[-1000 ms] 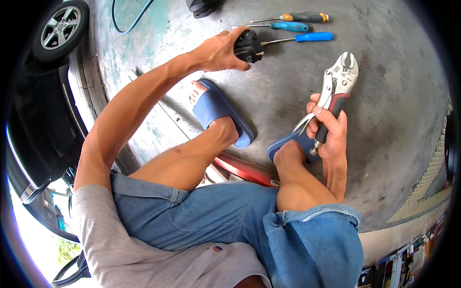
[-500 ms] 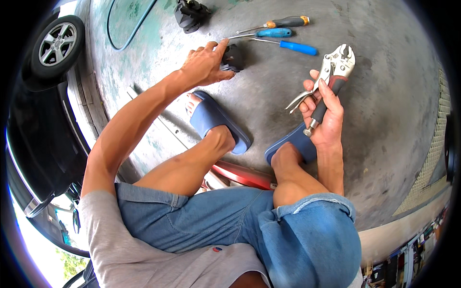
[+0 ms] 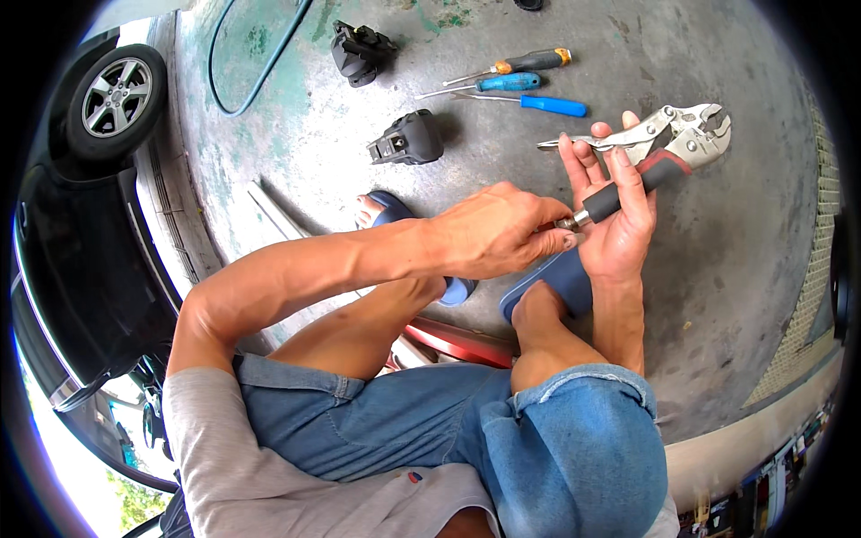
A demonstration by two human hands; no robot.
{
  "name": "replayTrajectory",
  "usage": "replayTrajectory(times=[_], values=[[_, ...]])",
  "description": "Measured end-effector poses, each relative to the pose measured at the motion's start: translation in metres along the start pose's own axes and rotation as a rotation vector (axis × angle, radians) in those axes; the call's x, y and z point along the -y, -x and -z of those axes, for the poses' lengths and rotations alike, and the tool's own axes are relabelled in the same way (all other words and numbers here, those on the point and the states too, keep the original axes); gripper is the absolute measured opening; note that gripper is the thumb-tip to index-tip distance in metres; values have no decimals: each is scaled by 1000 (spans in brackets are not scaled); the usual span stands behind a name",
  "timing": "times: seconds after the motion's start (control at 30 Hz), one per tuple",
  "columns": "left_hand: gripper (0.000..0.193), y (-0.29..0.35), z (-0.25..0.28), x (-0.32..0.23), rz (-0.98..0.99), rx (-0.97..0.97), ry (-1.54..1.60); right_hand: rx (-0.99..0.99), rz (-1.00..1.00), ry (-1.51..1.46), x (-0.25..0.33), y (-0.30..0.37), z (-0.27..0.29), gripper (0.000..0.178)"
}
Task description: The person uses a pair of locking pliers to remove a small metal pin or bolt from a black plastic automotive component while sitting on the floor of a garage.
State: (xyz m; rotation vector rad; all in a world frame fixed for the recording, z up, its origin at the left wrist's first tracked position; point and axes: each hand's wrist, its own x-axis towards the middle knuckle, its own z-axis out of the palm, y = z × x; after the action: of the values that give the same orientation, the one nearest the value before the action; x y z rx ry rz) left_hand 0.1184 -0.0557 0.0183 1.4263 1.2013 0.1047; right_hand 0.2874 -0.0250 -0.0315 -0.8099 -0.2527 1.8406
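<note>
A pair of locking pliers (image 3: 661, 169) with dark, red-edged grip lies across my right hand (image 3: 619, 224), jaws toward the upper right and slightly apart. My right fingers wrap its handles; the thin release lever sticks out past the fingertips. My left hand (image 3: 502, 231) pinches the adjusting screw (image 3: 569, 222) at the handle's end between thumb and fingers. Beyond my left hand, a black plastic part (image 3: 409, 139) rests on the floor, and a second black part (image 3: 359, 52) stands farther off.
Three screwdrivers lie side by side: an orange-and-grey one (image 3: 536, 60), a teal one (image 3: 508, 82) and a blue one (image 3: 553, 106). A blue hose (image 3: 256, 85) curves at the far left. A dark car with its wheel (image 3: 117, 97) stands at left. My slippered feet are below.
My left hand has left the near black part and come over to the screw of the locking pliers. My right hand has tilted the pliers so the jaws point more to the right.
</note>
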Motion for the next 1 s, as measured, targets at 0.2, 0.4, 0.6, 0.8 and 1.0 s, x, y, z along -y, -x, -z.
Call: replayTrajectory(times=[0.2, 0.4, 0.6, 0.8, 1.0], values=[[27, 0, -4, 7, -19, -30, 127, 65, 6, 56, -6, 5, -1, 60], [19, -1, -7, 6, -12, -127, 122, 33, 2, -26, -8, 5, -2, 72], [20, 2, -11, 6, -135, -274, -59, 75, 15, 47, -8, 4, -5, 76], [31, 1, -7, 11, 67, 14, 336, 89, -10, 11, -8, 6, -3, 76], [44, -4, 10, 9, 174, 416, 578, 129, 2, -12, -8, 9, 0, 73]])
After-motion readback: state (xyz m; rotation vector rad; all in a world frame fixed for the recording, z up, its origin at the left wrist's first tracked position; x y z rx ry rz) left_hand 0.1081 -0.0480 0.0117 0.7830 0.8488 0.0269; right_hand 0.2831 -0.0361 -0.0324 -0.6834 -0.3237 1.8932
